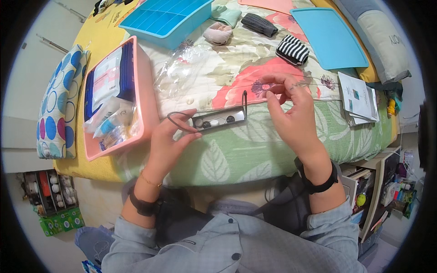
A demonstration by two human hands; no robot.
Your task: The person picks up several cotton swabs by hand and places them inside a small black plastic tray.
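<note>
A narrow open-topped box (220, 120) with dark edges lies across the green leaf-patterned cover, with several small round black and pale pieces inside it. My left hand (170, 133) grips its left end, fingertips at the two corners. A dark loop (174, 125) at that end passes over my left fingers. Another dark loop (244, 101) stands up at the right end. My right hand (292, 111) hovers to the right of the box, holding nothing, its fingers curled and thumb apart. The hand covers part of the flowered quilt (239, 73).
Left stands a pink bin (146, 99) of packets and bags. Clear plastic wrap (177, 70) lies beside it. Farther off are a blue divided bin (167, 37), a striped sock roll (292, 50), a grey roll (259, 24) and a blue lid (329, 37). Printed packets (358, 99) lie right.
</note>
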